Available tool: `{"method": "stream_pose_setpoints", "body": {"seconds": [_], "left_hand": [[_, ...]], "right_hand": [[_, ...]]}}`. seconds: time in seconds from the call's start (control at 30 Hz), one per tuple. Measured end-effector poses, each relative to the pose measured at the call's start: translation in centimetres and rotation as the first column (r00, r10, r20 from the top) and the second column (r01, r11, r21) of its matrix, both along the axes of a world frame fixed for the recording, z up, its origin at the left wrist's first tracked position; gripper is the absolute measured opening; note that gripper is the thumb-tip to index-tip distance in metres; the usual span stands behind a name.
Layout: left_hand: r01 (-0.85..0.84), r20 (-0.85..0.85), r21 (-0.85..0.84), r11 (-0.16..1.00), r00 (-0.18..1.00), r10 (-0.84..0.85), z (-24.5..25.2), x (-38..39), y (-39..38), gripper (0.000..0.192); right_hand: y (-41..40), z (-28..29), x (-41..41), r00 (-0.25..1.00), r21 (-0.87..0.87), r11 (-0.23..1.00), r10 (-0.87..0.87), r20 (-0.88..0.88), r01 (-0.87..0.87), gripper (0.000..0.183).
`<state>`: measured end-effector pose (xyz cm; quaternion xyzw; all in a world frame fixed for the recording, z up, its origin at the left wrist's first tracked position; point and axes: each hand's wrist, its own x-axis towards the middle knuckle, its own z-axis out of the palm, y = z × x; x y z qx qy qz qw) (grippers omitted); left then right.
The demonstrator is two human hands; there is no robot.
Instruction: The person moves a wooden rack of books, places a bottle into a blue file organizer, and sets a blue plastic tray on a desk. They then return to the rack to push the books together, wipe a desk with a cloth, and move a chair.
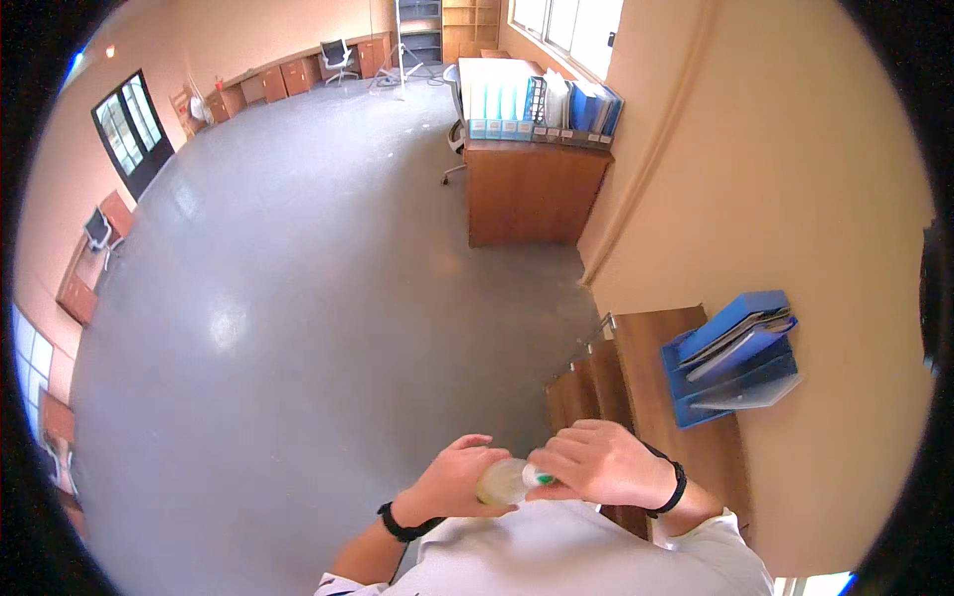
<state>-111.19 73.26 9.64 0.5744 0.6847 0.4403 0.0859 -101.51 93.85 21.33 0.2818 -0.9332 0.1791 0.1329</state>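
Close to my chest, my left hand (463, 477) wraps around a translucent bottle (504, 482) with a pale yellowish tint. My right hand (602, 460) grips a white cap with green on it (536, 475) at the bottle's right end. The fingers hide part of the cap, so whether it is still joined to the bottle cannot be told. Both wrists wear black bands.
To my right, a wooden shelf unit (656, 331) stands against the wall, with a blue file holder (674, 384) of folders on top. Ahead is a wooden desk (533, 194) bearing several binders (507, 104). Office chairs (337, 56) line the far side of the grey floor (320, 298).
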Motion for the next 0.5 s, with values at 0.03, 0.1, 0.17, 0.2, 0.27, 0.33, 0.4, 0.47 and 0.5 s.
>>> {"method": "stream_pose_setpoints", "body": {"seconds": [0.03,0.1,0.17,0.2,0.27,0.33,0.4,0.47,0.5], "left_hand": [[0.011,-0.014,-0.011,1.000,1.000,-0.012,0.1,0.2,0.8,0.055],[-0.128,-0.156,0.026,0.991,0.979,0.130,-0.6,0.5,2.0,0.055],[-0.138,-0.188,0.007,0.990,0.973,0.137,-1.3,1.1,2.8,0.055],[-0.179,-0.230,-0.011,0.984,0.958,0.172,-1.2,1.3,3.3,0.055],[-0.202,-0.277,-0.034,0.979,0.943,0.185,-1.4,1.5,4.0,0.055],[-0.208,-0.274,-0.017,0.978,0.942,0.195,-1.9,1.5,5.1,0.057],[-0.154,-0.247,-0.040,0.987,0.959,0.140,-2.2,1.0,6.3,0.058],[-0.122,-0.180,-0.022,0.992,0.977,0.116,-2.5,0.7,7.4,0.060],[-0.146,-0.156,-0.015,0.989,0.978,0.142,-2.5,1.1,7.6,0.060]], "right_hand": [[0.0,-0.3,0.4,1.000,-0.011,1.000,-0.012,-0.014,0.011,0.026],[-0.3,-1.2,1.4,0.945,0.194,0.926,-0.326,-0.024,0.325,0.032],[-0.7,-2.3,2.1,0.904,0.135,0.895,-0.411,-0.118,0.424,0.039],[-1.0,-2.4,2.4,0.824,0.173,0.807,-0.564,-0.061,0.565,0.040],[-1.2,-3.3,3.0,0.684,0.160,0.672,-0.729,-0.034,0.723,0.044],[-0.2,-4.4,2.9,0.684,0.099,0.678,-0.727,-0.059,0.728,0.043],[1.2,-4.6,3.6,0.748,0.039,0.747,-0.664,-0.011,0.664,0.036],[1.8,-3.0,3.4,0.797,0.024,0.797,-0.602,-0.040,0.603,0.034],[2.5,-3.1,3.5,0.849,0.045,0.848,-0.528,-0.017,0.528,0.029]]}}
